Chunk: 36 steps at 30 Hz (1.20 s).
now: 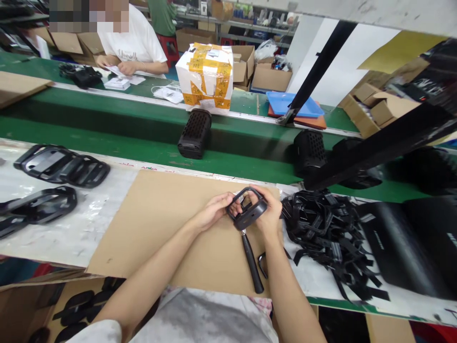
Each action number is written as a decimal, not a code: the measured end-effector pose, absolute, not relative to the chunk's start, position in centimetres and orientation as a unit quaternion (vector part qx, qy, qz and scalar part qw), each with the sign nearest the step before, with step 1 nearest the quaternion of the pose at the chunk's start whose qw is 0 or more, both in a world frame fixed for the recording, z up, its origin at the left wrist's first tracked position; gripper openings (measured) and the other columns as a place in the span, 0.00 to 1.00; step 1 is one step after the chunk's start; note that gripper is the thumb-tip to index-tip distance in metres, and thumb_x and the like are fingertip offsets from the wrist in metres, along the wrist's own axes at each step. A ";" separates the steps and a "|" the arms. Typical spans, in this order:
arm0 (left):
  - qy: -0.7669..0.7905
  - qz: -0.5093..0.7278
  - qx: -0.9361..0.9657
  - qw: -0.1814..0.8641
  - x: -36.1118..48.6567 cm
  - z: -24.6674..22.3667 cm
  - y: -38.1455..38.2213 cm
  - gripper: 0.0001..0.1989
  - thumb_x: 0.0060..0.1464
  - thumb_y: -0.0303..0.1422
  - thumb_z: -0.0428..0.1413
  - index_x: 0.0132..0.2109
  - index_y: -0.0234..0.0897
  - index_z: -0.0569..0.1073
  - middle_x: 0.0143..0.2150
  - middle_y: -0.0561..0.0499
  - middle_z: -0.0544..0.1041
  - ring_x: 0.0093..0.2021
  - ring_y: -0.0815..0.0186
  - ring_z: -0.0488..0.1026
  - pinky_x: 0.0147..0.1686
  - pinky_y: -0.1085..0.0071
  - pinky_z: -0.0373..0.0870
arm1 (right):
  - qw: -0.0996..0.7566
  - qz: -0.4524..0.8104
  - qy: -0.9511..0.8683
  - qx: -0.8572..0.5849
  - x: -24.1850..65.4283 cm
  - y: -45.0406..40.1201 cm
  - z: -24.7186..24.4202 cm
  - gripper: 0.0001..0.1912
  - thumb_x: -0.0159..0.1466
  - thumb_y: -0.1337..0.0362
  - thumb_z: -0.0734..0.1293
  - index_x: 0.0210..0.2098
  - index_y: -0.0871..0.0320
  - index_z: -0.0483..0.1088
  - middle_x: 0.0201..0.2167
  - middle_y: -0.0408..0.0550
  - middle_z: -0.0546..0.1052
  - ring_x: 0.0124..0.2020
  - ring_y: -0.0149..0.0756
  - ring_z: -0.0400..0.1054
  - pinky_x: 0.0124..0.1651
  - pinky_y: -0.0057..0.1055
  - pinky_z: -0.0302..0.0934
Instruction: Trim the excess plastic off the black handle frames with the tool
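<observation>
the left hand [217, 208] and the right hand [268, 209] grasp the black frame [252, 215] between them, seemingly for steadiness; a black-handled tool [252, 262] lies bodyward of them, its tip not clear to me.

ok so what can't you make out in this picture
All in the head view:
- Far end of the black-handled tool: hidden by the black frame in the left hand and right hand.
- Curved black piece: partly covered by the right forearm.
- Lower-left black frame: cut off by the left edge.
- Print on the flat black item: too small and blurred.
</observation>
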<state>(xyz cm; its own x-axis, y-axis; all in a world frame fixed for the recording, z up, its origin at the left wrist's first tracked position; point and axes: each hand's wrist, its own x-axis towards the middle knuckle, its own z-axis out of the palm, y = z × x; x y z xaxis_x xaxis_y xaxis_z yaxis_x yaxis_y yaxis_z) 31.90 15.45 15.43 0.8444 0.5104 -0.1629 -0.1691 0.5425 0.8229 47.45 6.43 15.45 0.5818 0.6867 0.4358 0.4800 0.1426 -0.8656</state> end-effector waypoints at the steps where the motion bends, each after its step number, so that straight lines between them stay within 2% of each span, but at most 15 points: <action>1: 0.199 0.199 0.440 0.853 31.9 15.4 15.4 0.27 0.55 0.55 0.63 0.38 0.32 0.76 0.33 0.45 0.79 0.32 0.65 0.74 0.35 0.71 0.67 | 0.596 0.113 -0.480 -0.634 47.3 6.5 15.4 0.09 0.67 0.58 0.72 0.44 0.54 0.82 0.40 0.50 0.83 0.39 0.40 0.78 0.46 0.37 0.73; 5: 0.240 0.231 0.518 0.788 32.1 14.9 15.2 0.29 0.59 0.59 0.57 0.31 0.34 0.70 0.19 0.55 0.66 0.21 0.72 0.60 0.25 0.73 0.56 | 0.561 0.178 -0.556 -0.586 46.3 6.9 15.0 0.08 0.67 0.61 0.73 0.45 0.52 0.82 0.41 0.49 0.81 0.40 0.38 0.78 0.44 0.34 0.73; 8: 0.274 0.258 0.540 0.753 32.1 14.6 15.3 0.30 0.60 0.60 0.54 0.29 0.36 0.67 0.17 0.57 0.61 0.19 0.73 0.56 0.23 0.73 0.52 | 0.544 0.184 -0.563 -0.594 45.9 6.9 14.8 0.11 0.68 0.64 0.71 0.49 0.52 0.80 0.41 0.48 0.82 0.41 0.37 0.78 0.45 0.34 0.72; 12: 0.293 0.264 0.519 0.759 32.1 14.5 15.5 0.30 0.60 0.61 0.52 0.29 0.37 0.66 0.16 0.58 0.60 0.18 0.73 0.56 0.22 0.73 0.52 | 0.543 0.172 -0.564 -0.598 46.0 6.7 15.0 0.18 0.65 0.72 0.67 0.52 0.52 0.78 0.46 0.48 0.83 0.48 0.38 0.78 0.53 0.36 0.71; 14: 0.286 0.262 0.519 0.762 32.2 14.4 15.4 0.30 0.60 0.61 0.53 0.29 0.37 0.66 0.17 0.57 0.62 0.18 0.73 0.58 0.22 0.73 0.54 | 0.537 0.157 -0.572 -0.601 46.1 6.7 15.2 0.18 0.65 0.74 0.66 0.50 0.52 0.78 0.45 0.48 0.83 0.47 0.38 0.78 0.52 0.36 0.71; 21: 0.290 0.273 0.481 0.781 32.7 15.3 14.2 0.32 0.52 0.65 0.58 0.32 0.39 0.65 0.21 0.57 0.65 0.18 0.72 0.58 0.19 0.71 0.52 | 0.529 0.117 -0.567 -0.620 45.8 6.3 15.6 0.16 0.64 0.72 0.65 0.47 0.53 0.79 0.44 0.48 0.84 0.45 0.40 0.79 0.50 0.38 0.73; 28: 0.236 0.287 0.497 0.784 32.6 15.5 13.6 0.27 0.60 0.59 0.56 0.36 0.38 0.63 0.24 0.59 0.64 0.19 0.76 0.58 0.19 0.76 0.54 | 0.555 0.119 -0.554 -0.609 45.6 6.4 15.5 0.16 0.64 0.71 0.67 0.49 0.53 0.78 0.44 0.48 0.82 0.44 0.40 0.78 0.49 0.36 0.72; 33: 0.206 0.270 0.456 0.822 32.3 15.5 14.2 0.24 0.60 0.55 0.59 0.39 0.39 0.62 0.26 0.60 0.65 0.19 0.76 0.61 0.20 0.78 0.59 | 0.550 0.147 -0.555 -0.607 45.9 6.6 15.1 0.17 0.66 0.69 0.68 0.53 0.52 0.76 0.48 0.49 0.81 0.50 0.42 0.76 0.54 0.39 0.71; 36: 0.215 0.265 0.411 0.845 32.0 16.1 14.9 0.27 0.55 0.55 0.64 0.37 0.38 0.62 0.24 0.61 0.63 0.17 0.77 0.58 0.17 0.79 0.56 | 0.546 0.171 -0.550 -0.608 46.0 6.6 15.1 0.15 0.71 0.65 0.64 0.55 0.52 0.75 0.52 0.51 0.80 0.54 0.42 0.75 0.58 0.41 0.69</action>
